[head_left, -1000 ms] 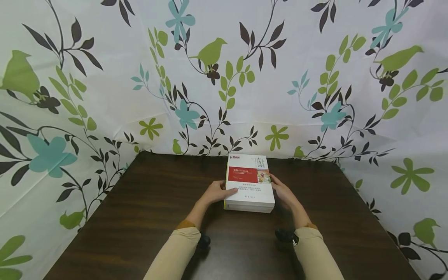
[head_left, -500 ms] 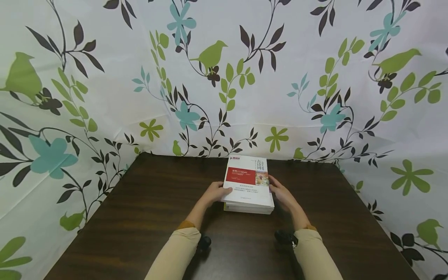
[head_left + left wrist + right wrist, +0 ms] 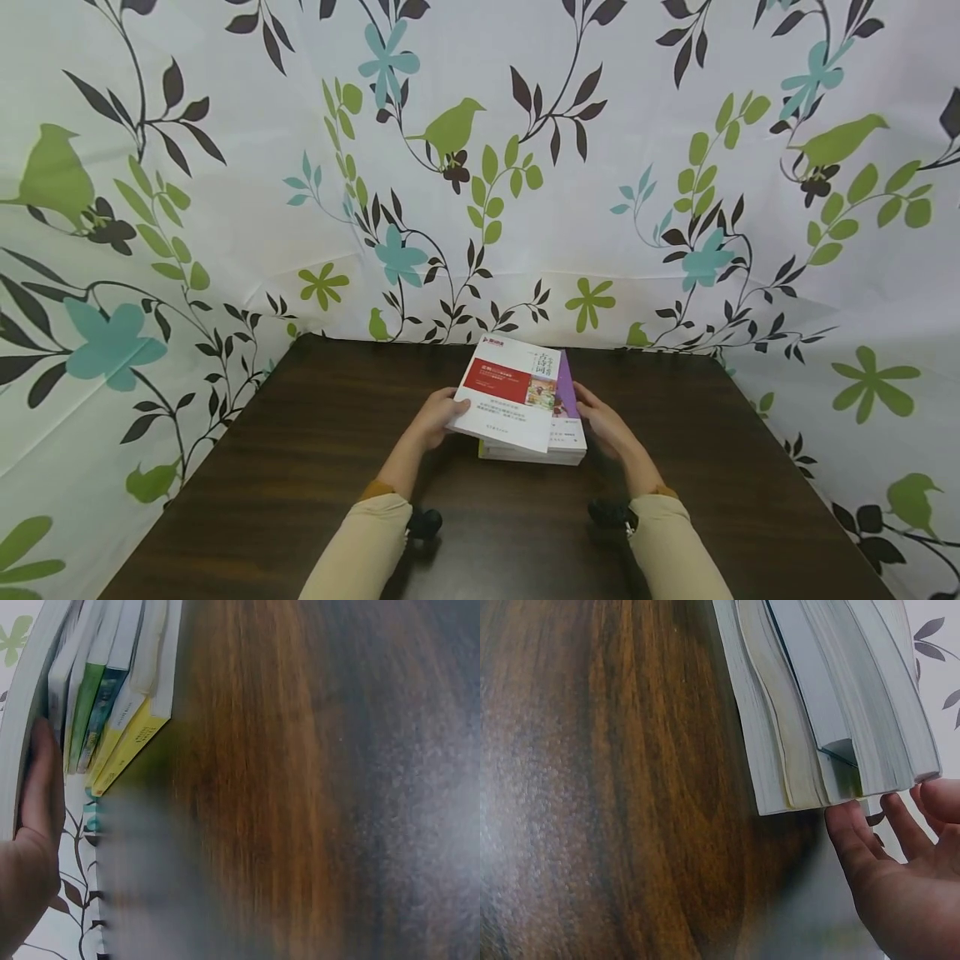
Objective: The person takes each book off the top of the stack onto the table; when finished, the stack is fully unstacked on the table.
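My left hand (image 3: 437,417) grips the left edge of a white paperback book (image 3: 495,427) with a red band, thumb on its cover and fingers beneath. The book lies slanted over a stack of books (image 3: 528,457), its left side past the stack. A purple-and-white book cover (image 3: 567,387) shows under its right side. In the left wrist view, a gap parts the gripped book from the green and yellow spines (image 3: 124,750) below. My right hand (image 3: 606,423) rests at the stack's right side; in the right wrist view its extended fingertips (image 3: 838,814) touch the book edges.
The stack stands on a dark brown wooden table (image 3: 337,467), near its back edge. Behind and beside the table hangs a white cloth (image 3: 247,208) printed with leaves, birds and flowers. A dark wrist camera (image 3: 424,525) sits under my left sleeve.
My left hand has drawn the top book leftward and turned it, uncovering the purple-and-white book below. The right hand has stayed at the stack's right side.
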Demonstrator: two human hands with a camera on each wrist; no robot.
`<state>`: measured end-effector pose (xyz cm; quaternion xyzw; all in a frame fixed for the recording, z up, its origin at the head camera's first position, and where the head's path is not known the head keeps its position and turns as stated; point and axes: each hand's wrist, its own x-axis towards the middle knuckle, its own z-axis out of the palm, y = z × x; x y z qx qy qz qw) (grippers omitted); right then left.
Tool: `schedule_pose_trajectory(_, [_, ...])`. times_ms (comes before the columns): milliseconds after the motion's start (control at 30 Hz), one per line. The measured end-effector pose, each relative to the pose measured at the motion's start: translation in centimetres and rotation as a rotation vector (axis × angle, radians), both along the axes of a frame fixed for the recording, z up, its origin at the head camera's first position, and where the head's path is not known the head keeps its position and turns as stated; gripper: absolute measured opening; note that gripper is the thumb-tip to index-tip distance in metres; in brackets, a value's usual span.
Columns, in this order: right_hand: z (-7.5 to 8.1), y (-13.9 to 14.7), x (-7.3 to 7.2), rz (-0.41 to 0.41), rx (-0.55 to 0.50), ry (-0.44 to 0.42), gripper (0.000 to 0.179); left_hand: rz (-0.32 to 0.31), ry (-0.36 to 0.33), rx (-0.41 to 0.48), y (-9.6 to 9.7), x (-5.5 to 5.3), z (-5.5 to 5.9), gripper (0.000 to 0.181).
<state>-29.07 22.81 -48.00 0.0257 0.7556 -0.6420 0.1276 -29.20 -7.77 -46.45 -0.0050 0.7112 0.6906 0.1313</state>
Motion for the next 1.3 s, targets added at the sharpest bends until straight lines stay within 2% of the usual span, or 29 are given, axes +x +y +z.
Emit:
schedule_pose_trajectory(367, [0.2, -0.1, -0.1, -0.026, 0.022, -0.004, 0.054, 0.104, -0.024, 0.126, -1.7, 0.6, 1.0, 0.045])
schedule_pose_trajectory(700, [0.0, 0.1, 0.1, -0.029, 0.056, -0.008, 0.054, 0.169, -0.029, 0.142, -4.3, 1.3, 1.9, 0.046])
schedule_pose_trajectory(1067, [-0.3, 0.1, 0.4, -0.016, 0.041, 0.003, 0.054, 0.188, -0.014, 0.171, -8.0, 2.2, 1.2, 0.048])
schedule_pose_trajectory(1300, [-0.1, -0.1, 0.3, -0.019, 0.063, -0.003, 0.054, 0.185, -0.009, 0.201, -9.8, 2.6, 1.5, 0.052])
